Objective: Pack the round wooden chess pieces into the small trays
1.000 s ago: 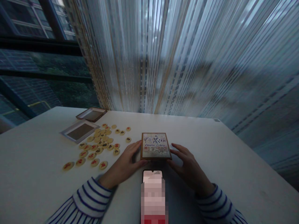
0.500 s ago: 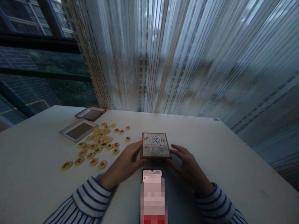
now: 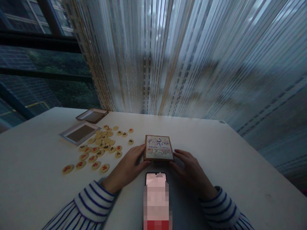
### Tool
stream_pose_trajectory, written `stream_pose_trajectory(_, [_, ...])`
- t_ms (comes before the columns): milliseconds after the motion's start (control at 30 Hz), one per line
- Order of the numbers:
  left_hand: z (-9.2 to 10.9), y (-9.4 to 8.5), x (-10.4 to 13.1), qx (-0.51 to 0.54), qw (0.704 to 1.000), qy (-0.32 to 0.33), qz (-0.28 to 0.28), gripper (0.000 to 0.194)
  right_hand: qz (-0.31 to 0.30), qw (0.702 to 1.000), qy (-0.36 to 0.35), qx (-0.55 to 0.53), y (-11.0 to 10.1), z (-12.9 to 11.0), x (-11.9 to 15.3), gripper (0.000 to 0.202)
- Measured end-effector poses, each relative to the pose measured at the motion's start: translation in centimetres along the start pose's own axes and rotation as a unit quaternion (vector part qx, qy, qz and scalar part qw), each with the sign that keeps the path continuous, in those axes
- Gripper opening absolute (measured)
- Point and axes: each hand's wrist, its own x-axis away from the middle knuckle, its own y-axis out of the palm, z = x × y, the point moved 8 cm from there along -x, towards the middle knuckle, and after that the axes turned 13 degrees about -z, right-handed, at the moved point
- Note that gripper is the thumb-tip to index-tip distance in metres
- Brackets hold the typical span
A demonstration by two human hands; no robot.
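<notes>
A square Chinese chess box (image 3: 159,148) with a brown border and a printed cover lies on the white table in front of me. My left hand (image 3: 128,166) holds its left side, thumb at the near left corner. From the other side, my right hand (image 3: 194,172) grips the right edge, its thumb by the near right corner. Several round Chinese chess pieces (image 3: 92,158) with red or black characters, some blank side up, lie scattered to the left of my left hand.
Two open, shallow box parts lie at the far left: a light-rimmed tray (image 3: 68,138) and a brown-rimmed one (image 3: 99,120). A phone (image 3: 157,198), partly blurred out, lies between my forearms. Beyond the white table (image 3: 240,166) hang string curtains (image 3: 134,64) and a window.
The fingers of my right hand have closed in slightly against the box's right edge. The box and my left hand stay nearly in place; the view has shifted a little.
</notes>
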Motion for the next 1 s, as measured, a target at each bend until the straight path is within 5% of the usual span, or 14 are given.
stream_pose_trajectory(733, [0.6,-0.2,0.0,-0.058,0.998,0.005,-0.009,0.047,0.016,1.000,-0.011,-0.009,-0.1,-0.5,0.1,0.036])
stream_pose_trajectory(1000, [0.4,0.2,-0.3,-0.104,0.994,0.013,-0.024,0.041,-0.036,0.999,-0.007,-0.009,0.5,-1.2,-0.3,0.030])
